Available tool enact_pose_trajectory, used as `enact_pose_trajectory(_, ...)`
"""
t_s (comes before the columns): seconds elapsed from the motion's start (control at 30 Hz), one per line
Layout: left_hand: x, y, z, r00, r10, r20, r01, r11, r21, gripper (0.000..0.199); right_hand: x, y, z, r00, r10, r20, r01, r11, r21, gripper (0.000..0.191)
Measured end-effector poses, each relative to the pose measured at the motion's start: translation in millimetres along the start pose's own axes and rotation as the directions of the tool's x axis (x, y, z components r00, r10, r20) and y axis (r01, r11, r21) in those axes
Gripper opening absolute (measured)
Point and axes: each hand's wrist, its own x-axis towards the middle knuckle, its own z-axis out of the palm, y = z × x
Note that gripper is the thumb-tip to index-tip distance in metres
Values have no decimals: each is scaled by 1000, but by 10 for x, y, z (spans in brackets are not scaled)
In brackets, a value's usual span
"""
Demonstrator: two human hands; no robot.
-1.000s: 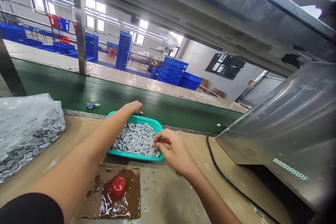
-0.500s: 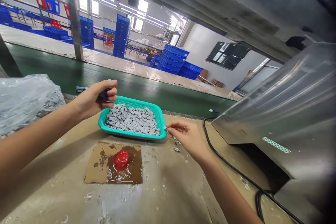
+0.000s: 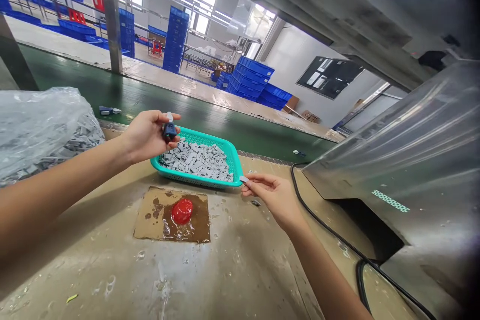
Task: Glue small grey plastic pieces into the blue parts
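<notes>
My left hand [image 3: 150, 135] is closed around a small dark blue plastic part [image 3: 170, 130] with a light grey tip, held above the left end of a green basket [image 3: 198, 183]. Many small grey plastic pieces [image 3: 200, 159] fill that basket. Beside its right front corner, my right hand [image 3: 270, 195] pinches one small light grey piece [image 3: 243, 179] between thumb and fingertips. A loose piece [image 3: 256, 203] lies on the table below the right fingers. In front of the basket, a wet red lump [image 3: 182, 211] sits on a soaked square of cardboard [image 3: 150, 227].
A clear plastic bag of grey pieces [image 3: 48, 130] stands at left. Behind the basket runs a green conveyor belt [image 3: 210, 122] carrying blue-and-grey parts [image 3: 108, 110]. A black cable [image 3: 322, 225] and a metal housing [image 3: 420, 175] are at right.
My left hand has turned, so the dark blue part with its grey tip now shows. The grey piece in my right fingers is more visible. The whole view has shifted slightly.
</notes>
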Motion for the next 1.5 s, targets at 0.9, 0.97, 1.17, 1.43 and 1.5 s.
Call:
enact_pose_trajectory(0.9, 108, -211, -153, 979, 130, 155, -168, 950, 265, 31, -472, 277, 489, 890, -300, 343, 427, 812, -398, 9)
enact_pose_trajectory(0.97, 107, -225, -155, 980, 145, 139, -182, 936, 301, 33, -473, 290, 488, 891, -307, 334, 429, 812, -397, 9)
enact_pose_trajectory(1.17, 74, -241, -127, 957, 269, 113, -291, 904, 313, 26, -477, 270, 506, 885, -330, 329, 451, 785, -425, 10)
enact_pose_trajectory(1.43, 51, -269, -113, 959, 254, 126, -282, 906, 317, 29, -518, -115, 498, 869, -434, 240, 495, 779, -384, 9)
enact_pose_trajectory(1.5, 38, -271, -106, 951, 268, 151, -305, 887, 346, 27, -533, -153, 524, 866, -462, 190, 499, 781, -375, 9)
